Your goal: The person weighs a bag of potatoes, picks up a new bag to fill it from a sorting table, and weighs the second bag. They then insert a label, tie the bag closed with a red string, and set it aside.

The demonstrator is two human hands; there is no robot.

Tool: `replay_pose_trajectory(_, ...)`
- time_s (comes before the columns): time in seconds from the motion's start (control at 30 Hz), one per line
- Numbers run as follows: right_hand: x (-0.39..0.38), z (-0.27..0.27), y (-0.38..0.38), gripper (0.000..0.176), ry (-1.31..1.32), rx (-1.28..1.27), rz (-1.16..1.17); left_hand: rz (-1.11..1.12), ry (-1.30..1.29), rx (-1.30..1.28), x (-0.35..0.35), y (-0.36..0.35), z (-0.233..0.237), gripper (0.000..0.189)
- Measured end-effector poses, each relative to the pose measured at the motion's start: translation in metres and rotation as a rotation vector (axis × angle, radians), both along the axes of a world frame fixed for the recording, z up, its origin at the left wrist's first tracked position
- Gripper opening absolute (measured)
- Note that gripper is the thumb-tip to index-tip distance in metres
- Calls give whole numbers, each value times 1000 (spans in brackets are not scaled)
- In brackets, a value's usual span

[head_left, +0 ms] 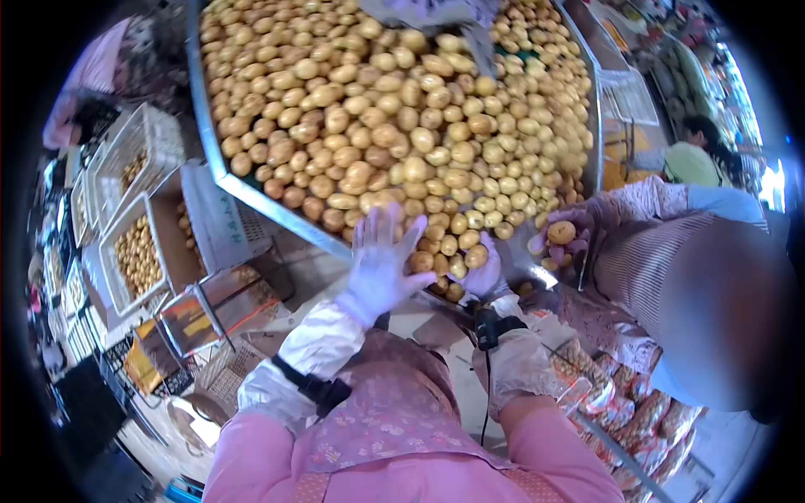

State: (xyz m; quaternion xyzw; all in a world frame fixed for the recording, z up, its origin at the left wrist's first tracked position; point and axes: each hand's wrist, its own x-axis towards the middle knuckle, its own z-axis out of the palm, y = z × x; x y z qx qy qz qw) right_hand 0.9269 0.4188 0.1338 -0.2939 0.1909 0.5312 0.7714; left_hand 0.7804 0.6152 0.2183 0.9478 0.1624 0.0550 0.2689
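Observation:
Yellow-brown, round to oval potatoes (369,126) are heaped on a wide metal-rimmed sorting table (277,215) in front of me. My left hand (375,267), in a pale glove, hovers at the table's near edge, palm down with fingers spread and nothing in its grip. Just right of it, my right hand (484,272), also gloved, faces up with its fingers curled round one potato (475,256). Several more potatoes lie between the two hands at the narrow near end of the table.
To my right, a co-worker's gloved hand (579,230) holds another potato (561,232). White plastic crates (126,251) of potatoes stand at the left, beside a grey cloth (215,220). Filled printed bags (616,411) lie at lower right. Another person's pale cloth or sleeve (436,12) reaches over the far side.

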Motion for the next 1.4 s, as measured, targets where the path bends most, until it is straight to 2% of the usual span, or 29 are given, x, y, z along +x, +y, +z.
replay_pose_trajectory(0.1,0,-3,8,51,-106,-50,-99,61,259,33,43,-6,-7,94)
replay_pose_trajectory(0.17,1,-8,10,49,-200,8,-87,14,214,2,45,-15,-14,90)
replay_pose_trajectory(0.23,22,-47,23,57,-209,763,175,-114,168,49,45,-24,-21,88)
replay_pose_trajectory(0.3,4,-35,21,58,-288,342,-47,-50,240,19,55,-30,-19,86)
replay_pose_trajectory(0.37,-1,-24,29,58,-347,229,-92,21,123,48,61,-38,-30,87)
replay_pose_trajectory(0.47,-4,-16,40,60,-419,206,-105,84,60,-35,65,-43,-38,87)
replay_pose_trajectory(0.63,-2,-13,47,62,-529,190,-109,54,-23,-25,63,-43,-40,90)
replay_pose_trajectory(0.77,-2,-7,50,64,-618,181,-101,44,-135,-67,67,-45,-38,85)
replay_pose_trajectory(0.9,-10,-4,46,56,-466,222,-213,21,-210,-81,70,-50,-36,77)
replay_pose_trajectory(0.97,-11,-11,41,53,-713,90,-158,6,-209,-85,68,-54,-31,78)
replay_pose_trajectory(1.1,-16,4,30,52,-819,3,-211,-64,-191,-100,66,-64,-13,78)
replay_pose_trajectory(1.17,-18,1,23,61,-534,240,-258,-95,-200,-93,65,-70,-5,77)
replay_pose_trajectory(1.2,-19,5,20,61,-547,246,-264,-114,-203,-90,65,-73,0,77)
replay_pose_trajectory(1.27,-23,12,14,52,-312,271,-429,-126,-238,-90,62,-80,4,75)
replay_pose_trajectory(1.4,-32,27,-6,53,-217,273,-435,-161,-298,-102,53,-94,9,73)
